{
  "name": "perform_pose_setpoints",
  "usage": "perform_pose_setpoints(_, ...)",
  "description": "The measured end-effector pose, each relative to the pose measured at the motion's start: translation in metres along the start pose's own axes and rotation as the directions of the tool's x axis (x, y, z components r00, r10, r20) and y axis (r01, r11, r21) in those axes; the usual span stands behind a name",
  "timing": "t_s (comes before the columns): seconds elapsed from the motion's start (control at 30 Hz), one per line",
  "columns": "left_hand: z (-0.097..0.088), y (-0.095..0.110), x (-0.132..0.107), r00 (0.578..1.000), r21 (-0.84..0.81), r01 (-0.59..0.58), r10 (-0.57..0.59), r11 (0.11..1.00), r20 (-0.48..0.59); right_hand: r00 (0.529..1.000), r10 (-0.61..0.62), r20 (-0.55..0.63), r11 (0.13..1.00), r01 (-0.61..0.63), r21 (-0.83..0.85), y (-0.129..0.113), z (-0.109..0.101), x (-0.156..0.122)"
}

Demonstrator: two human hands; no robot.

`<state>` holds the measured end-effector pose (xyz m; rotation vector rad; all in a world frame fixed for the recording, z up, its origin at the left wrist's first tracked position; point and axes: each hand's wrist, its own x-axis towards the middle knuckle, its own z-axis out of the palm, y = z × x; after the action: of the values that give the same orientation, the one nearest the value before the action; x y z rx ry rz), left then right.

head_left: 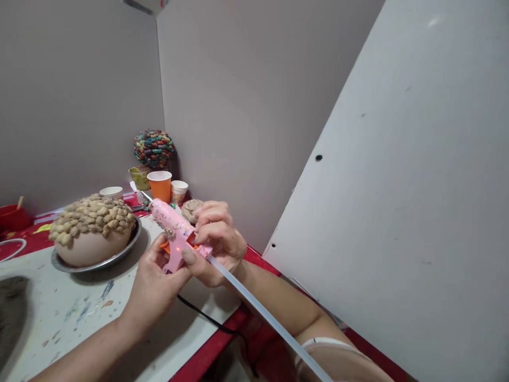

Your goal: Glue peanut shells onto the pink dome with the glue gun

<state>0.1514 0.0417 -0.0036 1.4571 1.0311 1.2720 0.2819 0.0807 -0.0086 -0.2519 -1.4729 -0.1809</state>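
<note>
Head view: I'm looking down past two bare arms onto a white surface [87, 339], paint-smudged and cluttered at the back.
Glue gun: the pink glue gun [170, 216] is sitting raised between both hands, to the right of a pale round form [93, 253] that is resting in a metal dish [138, 236].
Left grip: the left grip [159, 278] is wrapping the handle close to the orange trigger [165, 246]; an accidental squeeze could be pushing out unwanted glue.
Right grip: the right grip [220, 239] is pinching the gun's rear between thumb and fingers; sliding forward, it could be touching hot parts.
Light: a small light [177, 249] is glowing, so I'm treating the tool as powered.
Glue stick: the long glue stick [264, 313] is jutting from the back beside the right forearm [278, 292]; an elbow bump could be bending or jamming it.
Cord: a black cord [207, 317] is drooping over the near edge; a snag could be tugging everything sideways.
Nozzle: I'm not making out the tip clearly, but it's probably pointing near the orange cup [160, 188]; stray drips could be landing there.
</note>
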Motion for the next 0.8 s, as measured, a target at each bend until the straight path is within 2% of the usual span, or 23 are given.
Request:
perform_pose_setpoints(0.17,-0.001,-0.01,0.0,0.999,-0.036,0.047,-0.046,0.998,0.027,1.0,-0.025,0.003,0.998,0.025,-0.062,0.0,0.0,0.002)
perform_pose_setpoints(0.27,-0.002,-0.014,0.002,0.998,-0.056,0.059,-0.061,0.997,-0.023,0.999,-0.016,0.051,0.997,0.02,-0.072,0.004,0.002,0.002)
perform_pose_setpoints(0.43,-0.005,-0.008,0.004,0.995,-0.088,0.053,-0.06,0.995,-0.079,0.999,-0.019,0.033,1.0,0.018,0.017,0.011,0.004,-0.004)
perform_pose_setpoints(0.53,-0.007,-0.003,0.006,0.994,-0.104,0.033,-0.044,0.994,-0.104,1.0,-0.027,0.005,1.0,0.027,0.012,0.015,0.004,-0.008)
perform_pose_setpoints(0.8,-0.013,-0.005,0.01,0.993,-0.084,-0.023,0.013,0.996,-0.118,0.978,-0.21,0.007,0.977,0.209,0.039,0.015,-0.001,-0.003)
